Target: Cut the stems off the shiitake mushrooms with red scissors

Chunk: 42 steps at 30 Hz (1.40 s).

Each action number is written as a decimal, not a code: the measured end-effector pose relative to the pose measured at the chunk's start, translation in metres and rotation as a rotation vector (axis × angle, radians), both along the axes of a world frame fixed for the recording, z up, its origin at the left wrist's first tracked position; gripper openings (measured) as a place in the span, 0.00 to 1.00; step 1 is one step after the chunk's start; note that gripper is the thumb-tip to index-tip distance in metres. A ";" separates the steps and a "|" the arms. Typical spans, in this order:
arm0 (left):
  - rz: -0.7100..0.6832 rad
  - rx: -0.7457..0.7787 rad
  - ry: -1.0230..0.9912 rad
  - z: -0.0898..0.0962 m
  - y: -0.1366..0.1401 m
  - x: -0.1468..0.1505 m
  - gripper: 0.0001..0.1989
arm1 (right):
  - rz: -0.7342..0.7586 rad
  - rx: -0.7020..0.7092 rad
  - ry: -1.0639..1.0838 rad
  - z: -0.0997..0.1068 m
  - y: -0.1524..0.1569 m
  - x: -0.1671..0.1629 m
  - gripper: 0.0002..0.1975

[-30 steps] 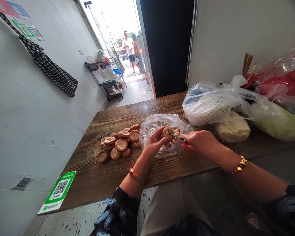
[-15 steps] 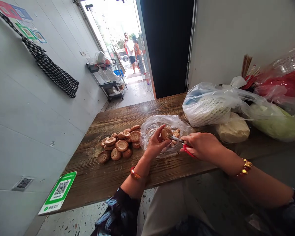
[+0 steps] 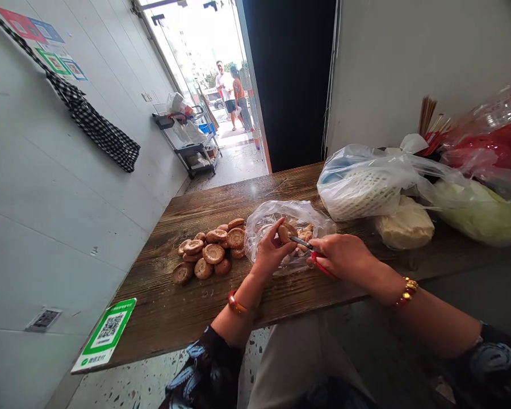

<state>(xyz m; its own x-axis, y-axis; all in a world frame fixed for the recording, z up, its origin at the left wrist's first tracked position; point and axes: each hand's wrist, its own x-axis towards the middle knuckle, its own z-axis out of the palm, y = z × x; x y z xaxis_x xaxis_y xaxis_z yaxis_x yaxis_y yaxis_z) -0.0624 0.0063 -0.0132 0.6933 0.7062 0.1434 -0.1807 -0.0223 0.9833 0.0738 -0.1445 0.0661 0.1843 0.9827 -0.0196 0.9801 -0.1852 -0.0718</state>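
Note:
Between the thumb and fingers of my left hand is a brown mushroom, its underside turned toward the right. My right hand is closed around red-handled scissors, whose blades touch the mushroom near its stem. Both hands are over a clear plastic bag that lies spread on the wooden table and holds pale mushroom pieces. To the left of the bag sits a heap of brown mushroom caps, several with the underside up and the stem cut short.
On the table's right are a clear bag with netted produce, a wrapped pale block and a bagged green vegetable. A QR-code card lies at the left corner. Beyond stand a cart and two people outside the doorway.
The scissors have tilted slightly, and their blades now look closer together at the mushroom's stem. My right forearm has shifted left a little. The left hand keeps its hold.

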 end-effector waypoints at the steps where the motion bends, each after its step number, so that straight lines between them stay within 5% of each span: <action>1: -0.010 -0.010 -0.009 0.000 0.000 0.000 0.45 | -0.001 -0.004 -0.001 0.001 0.000 0.000 0.16; 12: -0.051 -0.126 -0.132 0.012 0.000 -0.004 0.30 | 0.023 0.090 -0.067 0.001 -0.016 0.013 0.20; 18: -0.132 -0.211 -0.068 0.014 -0.001 -0.006 0.33 | 0.061 0.200 -0.205 0.007 -0.020 0.024 0.18; 34: -0.272 -0.163 0.006 0.011 -0.003 -0.007 0.30 | 0.123 -0.003 -0.288 0.027 -0.015 0.025 0.13; 42: -0.284 -0.143 0.072 0.015 -0.004 -0.010 0.31 | 0.145 0.029 -0.309 0.024 -0.010 0.020 0.13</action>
